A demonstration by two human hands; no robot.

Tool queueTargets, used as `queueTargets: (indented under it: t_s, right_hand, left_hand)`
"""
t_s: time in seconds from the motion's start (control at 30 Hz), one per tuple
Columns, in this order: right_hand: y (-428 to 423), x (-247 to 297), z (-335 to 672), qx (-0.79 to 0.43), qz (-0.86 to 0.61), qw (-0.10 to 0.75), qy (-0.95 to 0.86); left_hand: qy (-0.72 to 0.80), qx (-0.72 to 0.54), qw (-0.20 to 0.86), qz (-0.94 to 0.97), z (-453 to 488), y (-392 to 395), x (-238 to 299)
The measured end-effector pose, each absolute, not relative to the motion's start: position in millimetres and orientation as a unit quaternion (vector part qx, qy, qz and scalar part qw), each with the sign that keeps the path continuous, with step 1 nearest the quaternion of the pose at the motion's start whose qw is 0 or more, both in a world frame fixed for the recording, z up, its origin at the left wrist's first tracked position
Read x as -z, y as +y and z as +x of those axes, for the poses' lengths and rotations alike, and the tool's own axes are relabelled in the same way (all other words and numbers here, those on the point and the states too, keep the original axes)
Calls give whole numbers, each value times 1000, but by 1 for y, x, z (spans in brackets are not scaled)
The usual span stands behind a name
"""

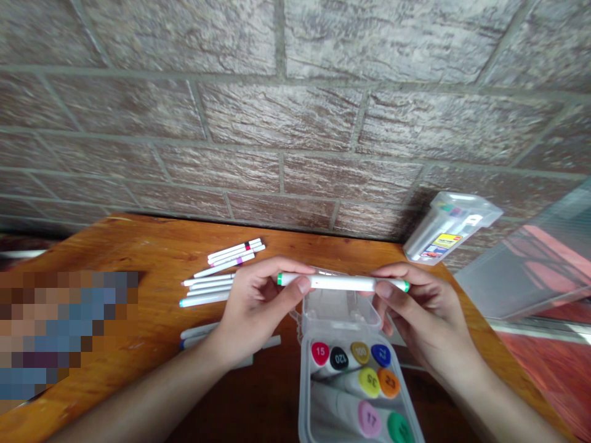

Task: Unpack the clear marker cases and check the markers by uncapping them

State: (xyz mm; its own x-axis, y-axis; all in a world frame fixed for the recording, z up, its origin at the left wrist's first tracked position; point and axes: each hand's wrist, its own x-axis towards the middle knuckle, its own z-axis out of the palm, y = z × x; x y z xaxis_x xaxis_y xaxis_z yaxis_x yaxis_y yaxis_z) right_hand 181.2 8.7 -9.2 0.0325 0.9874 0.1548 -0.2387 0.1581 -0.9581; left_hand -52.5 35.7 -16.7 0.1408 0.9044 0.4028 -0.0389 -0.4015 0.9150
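A white marker with green ends (341,282) is held level between my two hands. My left hand (261,301) pinches it near its left end, thumb in front. Toward the other end, my right hand (422,307) grips it with thumb and fingers. Just below the marker stands an open clear plastic case (305,394), its lid (344,307) tipped back toward the wall. Inside are several markers with coloured, numbered caps, among them a red cap (320,353), an orange cap (388,382) and a pink cap (369,418).
Several white markers (210,285) lie on the wooden table (152,246) left of the case, some partly behind my left arm. A closed clear container (450,227) with a yellow label stands at the back right corner. A brick wall (318,117) rises behind. The left side is pixelated.
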Motion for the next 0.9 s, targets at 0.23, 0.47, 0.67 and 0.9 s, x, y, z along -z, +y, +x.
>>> queueTargets:
  t_s: [0.23,0.47,0.67,0.9]
  right_hand:
    - [8,8,178,-514,-410,604,-450]
    - [8,8,179,-510,-413,601,-456]
    - [9,9,180,-517,-397,602,-461]
    - [15,17,188,-519,-361,596,-495]
  left_hand:
    - [347,-563,407,631,-49,38,16]
    - [355,-560,417,622,-50,37,17]
    - [371,-541,439,613,-52,35,16]
    - [378,-531,467,598,-53,36,19]
